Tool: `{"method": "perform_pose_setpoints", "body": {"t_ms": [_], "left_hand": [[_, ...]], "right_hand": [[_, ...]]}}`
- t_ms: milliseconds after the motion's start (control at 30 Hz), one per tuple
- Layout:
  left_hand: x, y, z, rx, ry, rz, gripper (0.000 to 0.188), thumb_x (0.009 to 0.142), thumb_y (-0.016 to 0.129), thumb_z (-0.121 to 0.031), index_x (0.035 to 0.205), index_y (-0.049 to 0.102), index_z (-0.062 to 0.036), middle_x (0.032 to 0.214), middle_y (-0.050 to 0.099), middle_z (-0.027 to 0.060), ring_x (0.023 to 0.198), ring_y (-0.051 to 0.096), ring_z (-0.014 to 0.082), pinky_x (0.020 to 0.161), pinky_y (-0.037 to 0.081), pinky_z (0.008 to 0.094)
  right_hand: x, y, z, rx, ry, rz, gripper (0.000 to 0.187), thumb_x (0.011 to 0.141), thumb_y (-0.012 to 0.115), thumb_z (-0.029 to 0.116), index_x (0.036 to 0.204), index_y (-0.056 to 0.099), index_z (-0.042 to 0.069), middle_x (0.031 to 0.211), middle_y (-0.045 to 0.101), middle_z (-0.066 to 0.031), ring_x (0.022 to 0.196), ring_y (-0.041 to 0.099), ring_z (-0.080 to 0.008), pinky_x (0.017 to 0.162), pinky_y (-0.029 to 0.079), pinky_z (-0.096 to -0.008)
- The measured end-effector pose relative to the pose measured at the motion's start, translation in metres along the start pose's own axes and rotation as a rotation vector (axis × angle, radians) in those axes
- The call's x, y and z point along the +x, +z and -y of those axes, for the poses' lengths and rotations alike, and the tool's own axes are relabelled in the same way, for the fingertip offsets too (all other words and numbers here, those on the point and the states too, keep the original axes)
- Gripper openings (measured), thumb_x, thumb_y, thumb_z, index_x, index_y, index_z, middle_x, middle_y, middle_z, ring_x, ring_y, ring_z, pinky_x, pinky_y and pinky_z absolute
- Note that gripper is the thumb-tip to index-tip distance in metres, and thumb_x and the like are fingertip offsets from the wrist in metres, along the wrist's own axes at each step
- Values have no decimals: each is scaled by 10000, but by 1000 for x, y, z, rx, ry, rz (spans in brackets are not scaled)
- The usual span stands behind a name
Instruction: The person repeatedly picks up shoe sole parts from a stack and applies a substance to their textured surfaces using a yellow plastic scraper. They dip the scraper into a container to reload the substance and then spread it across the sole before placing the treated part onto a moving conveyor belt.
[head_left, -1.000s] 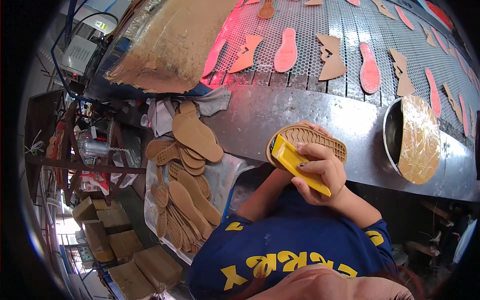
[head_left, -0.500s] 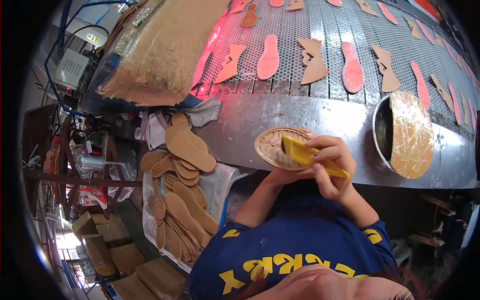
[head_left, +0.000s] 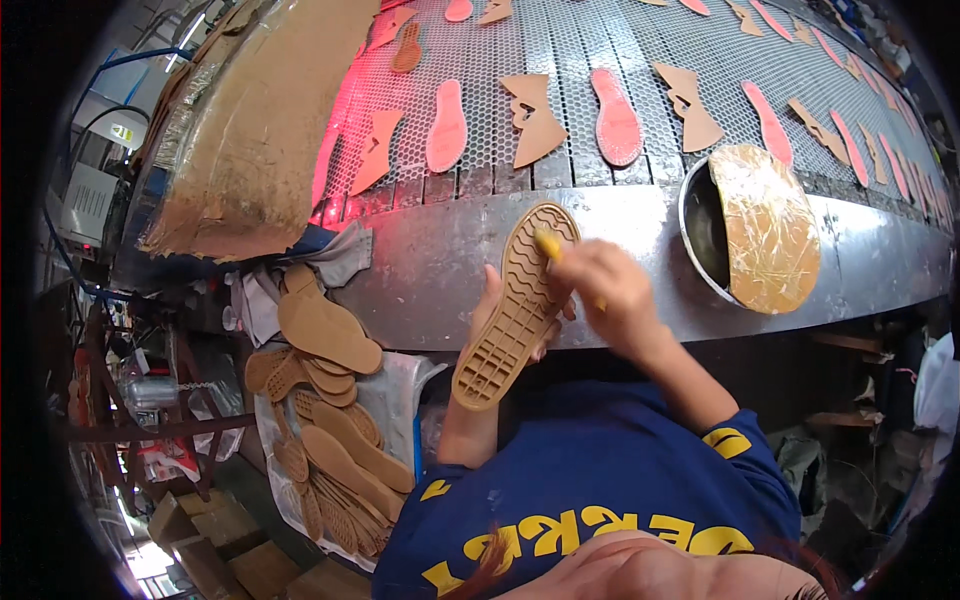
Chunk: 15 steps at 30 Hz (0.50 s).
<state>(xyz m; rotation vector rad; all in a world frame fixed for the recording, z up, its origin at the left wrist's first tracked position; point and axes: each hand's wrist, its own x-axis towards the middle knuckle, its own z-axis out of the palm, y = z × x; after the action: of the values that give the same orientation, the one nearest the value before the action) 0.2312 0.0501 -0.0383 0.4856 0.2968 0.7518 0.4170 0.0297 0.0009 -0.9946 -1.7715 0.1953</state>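
Observation:
A tan shoe sole [head_left: 505,335] is tilted up in front of me, its ribbed, gridded face showing and its wider end pointing away. My left hand [head_left: 490,300] grips it from beneath, with the thumb along the left edge and fingertips at the right edge. My right hand [head_left: 615,295], smeared by motion, is closed round a yellow-handled brush [head_left: 552,246]. The brush's tip is over the wavy ribs at the sole's far end; whether it touches them I cannot tell. Close by on the right stands a metal basin [head_left: 690,250], partly covered by a taped cardboard lid [head_left: 770,230].
A metal ledge [head_left: 420,265] runs before a mesh conveyor [head_left: 480,60] bearing pink insole shapes [head_left: 617,120] and brown cut pieces [head_left: 535,120]. Several tan soles [head_left: 330,335] are piled at my left, below a large taped cardboard sheet [head_left: 250,130]. Cardboard boxes [head_left: 210,530] sit lower left.
The sole has swung from foreshortened to lengthwise in view. My right hand with the brush has moved left and farther away. The whole view has shifted rightward.

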Motion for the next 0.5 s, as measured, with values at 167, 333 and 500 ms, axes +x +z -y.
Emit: {"method": "perform_pose_setpoints", "body": {"t_ms": [167, 333, 500], "left_hand": [[5, -6, 7, -97, -40, 11, 868, 934, 252, -702, 1354, 376, 47, 1020, 554, 349, 480, 591, 262, 407, 531, 292], [8, 9, 16, -238, -100, 210, 825, 964, 257, -650, 1368, 363, 61, 1039, 547, 366, 488, 593, 274, 432, 550, 305], [19, 18, 22, -224, 15, -221, 816, 960, 257, -656, 1367, 400, 36, 1036, 590, 310, 492, 593, 275, 440, 550, 333]], "right_hand": [[-24, -15, 0, 375, 171, 30, 285, 717, 632, -124, 960, 667, 20, 905, 662, -129, 874, 659, -285, 795, 533, -384], [-18, -24, -19, 73, 65, -122, 345, 718, 595, -145, 997, 670, 43, 887, 683, -110, 835, 666, -284, 919, 494, -459], [-40, -12, 22, 416, 37, 87, 356, 672, 629, -120, 962, 693, 76, 855, 671, -94, 860, 660, -278, 956, 488, -473]]}}
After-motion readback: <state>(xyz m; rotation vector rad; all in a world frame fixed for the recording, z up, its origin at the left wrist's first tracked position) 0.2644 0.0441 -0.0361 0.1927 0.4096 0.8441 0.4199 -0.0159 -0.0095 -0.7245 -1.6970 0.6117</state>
